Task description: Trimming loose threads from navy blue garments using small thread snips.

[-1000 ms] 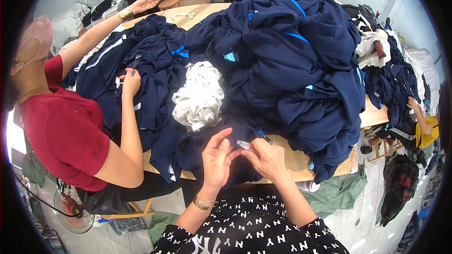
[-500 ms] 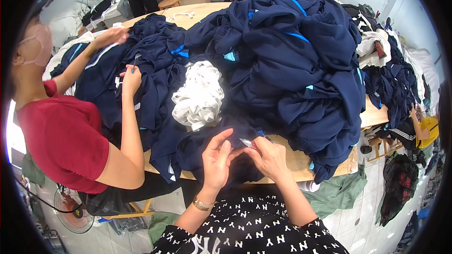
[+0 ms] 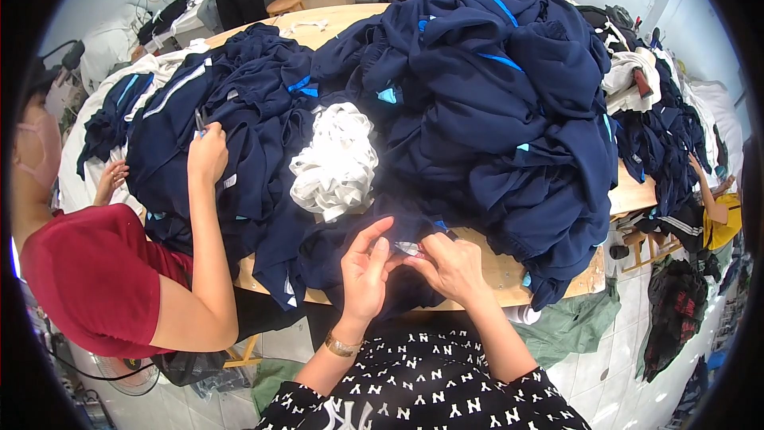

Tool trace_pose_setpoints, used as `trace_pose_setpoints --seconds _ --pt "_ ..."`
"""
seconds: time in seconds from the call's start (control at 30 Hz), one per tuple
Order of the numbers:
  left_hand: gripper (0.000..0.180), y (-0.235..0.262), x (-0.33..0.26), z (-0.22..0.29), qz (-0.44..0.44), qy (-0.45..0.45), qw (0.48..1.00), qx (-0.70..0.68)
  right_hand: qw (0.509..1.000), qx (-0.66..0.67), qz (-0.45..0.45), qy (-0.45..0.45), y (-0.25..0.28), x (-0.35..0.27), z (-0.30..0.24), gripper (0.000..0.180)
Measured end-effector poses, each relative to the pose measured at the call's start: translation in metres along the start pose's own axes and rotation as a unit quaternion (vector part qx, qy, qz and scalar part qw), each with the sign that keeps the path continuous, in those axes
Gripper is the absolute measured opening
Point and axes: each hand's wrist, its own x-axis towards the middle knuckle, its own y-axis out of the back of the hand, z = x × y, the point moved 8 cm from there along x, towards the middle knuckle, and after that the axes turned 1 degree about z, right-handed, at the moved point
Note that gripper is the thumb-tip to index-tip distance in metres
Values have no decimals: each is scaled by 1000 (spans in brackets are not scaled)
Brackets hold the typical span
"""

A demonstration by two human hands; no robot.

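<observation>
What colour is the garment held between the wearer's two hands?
Dark navy garment, seen in the head view.

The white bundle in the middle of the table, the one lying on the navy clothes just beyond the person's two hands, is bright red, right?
Not quite: the bundle is white, not red. The head view shows it lying on the navy clothes in the middle of the table, just beyond the left hand and right hand. The only red nearby is the shirt of the person at the left.

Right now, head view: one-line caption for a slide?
Both hands, left hand and right hand, pinch a navy garment at a wooden table heaped with clothing.
</observation>
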Motion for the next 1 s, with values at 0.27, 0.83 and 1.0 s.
trace_pose_setpoints --seconds 0.27,0.83,1.0 --pt "29 -1 0 1 32 33 997 -56 752 590 128 -264 -19 -23 46 15" --pt "24 13 2 -1 95 34 991 -92 868 408 175 -224 -11 4 29 15" --pt "29 2 -4 3 43 -52 994 85 951 234 96 -177 -26 10 17 23"
